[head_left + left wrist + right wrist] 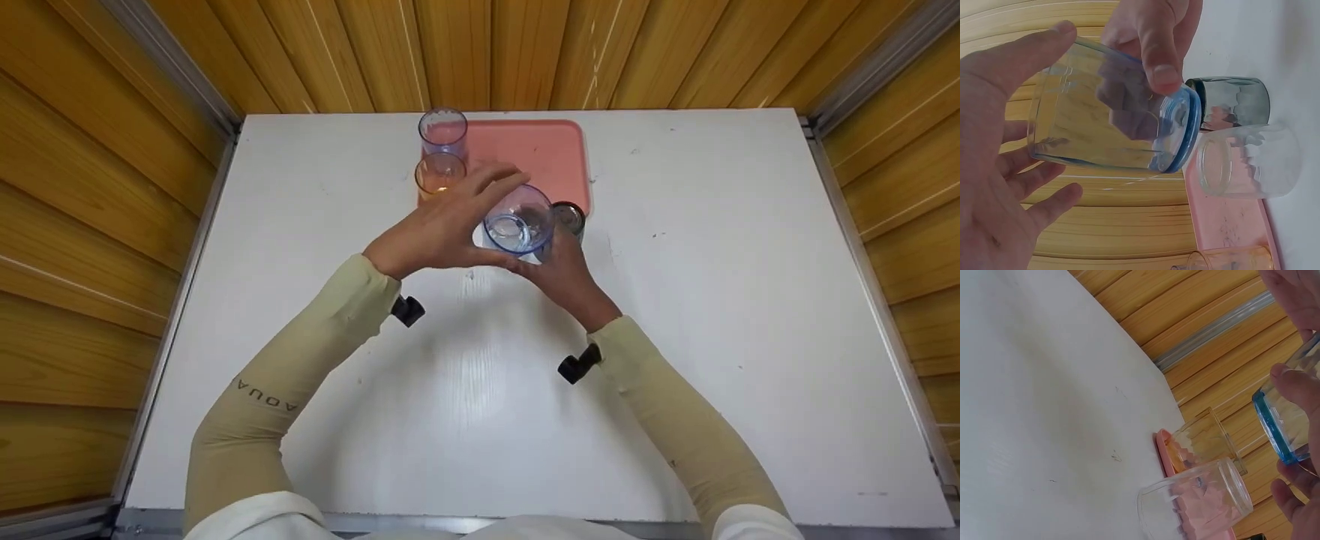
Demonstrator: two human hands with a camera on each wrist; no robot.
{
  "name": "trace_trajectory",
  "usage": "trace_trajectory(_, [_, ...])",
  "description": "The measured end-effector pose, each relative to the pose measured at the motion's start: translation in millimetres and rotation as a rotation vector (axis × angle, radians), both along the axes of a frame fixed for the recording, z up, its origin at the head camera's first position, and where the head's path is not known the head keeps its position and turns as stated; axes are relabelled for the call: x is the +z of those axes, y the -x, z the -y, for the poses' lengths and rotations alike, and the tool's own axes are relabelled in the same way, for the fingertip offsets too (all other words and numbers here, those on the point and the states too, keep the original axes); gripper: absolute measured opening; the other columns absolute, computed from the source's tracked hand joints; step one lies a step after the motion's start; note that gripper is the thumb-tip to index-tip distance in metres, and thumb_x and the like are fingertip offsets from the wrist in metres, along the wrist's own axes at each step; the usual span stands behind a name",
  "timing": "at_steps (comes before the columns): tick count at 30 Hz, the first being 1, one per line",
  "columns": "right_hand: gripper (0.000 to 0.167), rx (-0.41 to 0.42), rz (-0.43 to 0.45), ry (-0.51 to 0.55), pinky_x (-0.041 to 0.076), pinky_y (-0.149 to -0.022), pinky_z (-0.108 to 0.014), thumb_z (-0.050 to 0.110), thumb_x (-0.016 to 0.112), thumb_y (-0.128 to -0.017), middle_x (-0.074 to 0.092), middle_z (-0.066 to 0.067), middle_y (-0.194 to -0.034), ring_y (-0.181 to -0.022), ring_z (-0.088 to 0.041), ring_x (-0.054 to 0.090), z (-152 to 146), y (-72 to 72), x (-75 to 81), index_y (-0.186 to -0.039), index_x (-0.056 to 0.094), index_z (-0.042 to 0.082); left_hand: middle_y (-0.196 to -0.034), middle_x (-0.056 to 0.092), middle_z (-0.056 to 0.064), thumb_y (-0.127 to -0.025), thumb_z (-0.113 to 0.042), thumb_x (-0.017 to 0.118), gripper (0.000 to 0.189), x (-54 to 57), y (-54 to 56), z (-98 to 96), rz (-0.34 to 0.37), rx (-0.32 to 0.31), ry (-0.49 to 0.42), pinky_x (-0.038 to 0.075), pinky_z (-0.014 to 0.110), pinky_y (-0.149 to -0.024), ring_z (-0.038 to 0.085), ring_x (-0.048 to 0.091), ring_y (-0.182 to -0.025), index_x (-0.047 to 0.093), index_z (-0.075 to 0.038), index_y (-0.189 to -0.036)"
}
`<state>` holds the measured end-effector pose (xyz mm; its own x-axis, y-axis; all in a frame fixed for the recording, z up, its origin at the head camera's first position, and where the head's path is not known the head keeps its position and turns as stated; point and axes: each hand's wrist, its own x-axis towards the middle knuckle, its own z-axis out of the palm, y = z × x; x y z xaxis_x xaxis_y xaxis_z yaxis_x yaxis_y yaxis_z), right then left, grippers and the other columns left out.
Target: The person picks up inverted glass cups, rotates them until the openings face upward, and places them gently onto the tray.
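A clear drinking glass with a blue-tinted base [1185, 135] is held up above the table between both hands, tilted in the left wrist view. My left hand [442, 225] curves around its rim end, thumb on one side and fingers on the other. Near the base, my right hand [564, 274] grips the glass, its thumb pressed on the side. Just beyond stand a dark grey glass [1238, 101] and a colourless glass [1249, 163]. An amber glass [440, 176] and a bluish-purple glass [442, 133] stand left of the hands.
A pink tray [540, 146] lies at the back of the white table [712, 300], with the amber and bluish-purple glasses along its left side. Wood-look panels [525, 52] enclose the back and sides. Each wrist carries a small black camera mount [409, 310].
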<state>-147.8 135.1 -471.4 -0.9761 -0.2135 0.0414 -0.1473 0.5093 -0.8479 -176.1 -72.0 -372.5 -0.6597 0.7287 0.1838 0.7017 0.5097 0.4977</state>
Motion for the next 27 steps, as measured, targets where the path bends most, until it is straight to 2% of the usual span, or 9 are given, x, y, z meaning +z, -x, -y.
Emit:
trace_trajectory(8, [0.098, -0.008, 0.006, -0.064, 0.034, -0.116, -0.047, 0.06, 0.074, -0.074, 0.04, -0.002, -0.148, -0.139, -0.02, 0.038, -2, -0.3, 1.8, -0.15, 0.024, 0.025, -0.151, 0.035, -0.004, -0.072, -0.051, 0.081, 0.096, 10.0, 0.1, -2.6, -0.027, -0.001, 0.142, 0.04, 0.043, -0.112, 0.015, 0.032, -0.142, 0.03, -0.03, -0.151])
trace_trajectory(13, [0.096, -0.015, 0.039, -0.085, 0.029, -0.118, -0.048, 0.049, 0.078, -0.077, 0.036, -0.003, -0.152, -0.142, -0.022, 0.033, -3, -1.3, 4.8, -0.152, 0.022, 0.026, -0.149, 0.038, -0.003, -0.072, -0.05, 0.081, 0.093, 12.4, 0.4, -4.3, -0.072, -0.039, 0.189, 0.043, 0.04, -0.109, 0.015, 0.036, -0.14, 0.033, -0.032, -0.15])
trace_trajectory(18, [0.092, -0.008, 0.049, -0.097, 0.025, -0.12, -0.047, 0.033, 0.078, -0.08, 0.034, -0.003, -0.154, -0.144, -0.021, 0.03, -4, -1.6, 5.0, -0.153, 0.022, 0.025, -0.146, 0.041, -0.002, -0.073, -0.048, 0.08, 0.087, 14.4, 0.1, -5.8, -0.115, -0.072, 0.216, 0.043, 0.037, -0.11, 0.013, 0.036, -0.139, 0.037, -0.033, -0.148])
trace_trajectory(25, [0.093, 0.004, 0.02, -0.137, 0.036, -0.115, -0.044, 0.041, 0.078, -0.079, 0.035, 0.0, -0.152, -0.138, -0.02, 0.036, -6, -1.3, 6.5, -0.152, 0.022, 0.03, -0.136, 0.049, 0.0, -0.073, -0.047, 0.082, 0.074, 16.1, 0.6, -9.2, -0.173, -0.116, 0.205, 0.045, 0.038, -0.108, 0.018, 0.043, -0.13, 0.049, -0.032, -0.137])
trace_trajectory(27, [0.094, 0.009, 0.015, -0.141, 0.035, -0.116, -0.044, 0.042, 0.078, -0.078, 0.035, 0.0, -0.151, -0.138, -0.019, 0.036, -6, -1.4, 6.5, -0.152, 0.021, 0.033, -0.133, 0.05, 0.0, -0.073, -0.047, 0.082, 0.071, 17.1, 0.6, -10.1, -0.188, -0.126, 0.212, 0.046, 0.038, -0.106, 0.019, 0.045, -0.127, 0.051, -0.032, -0.135])
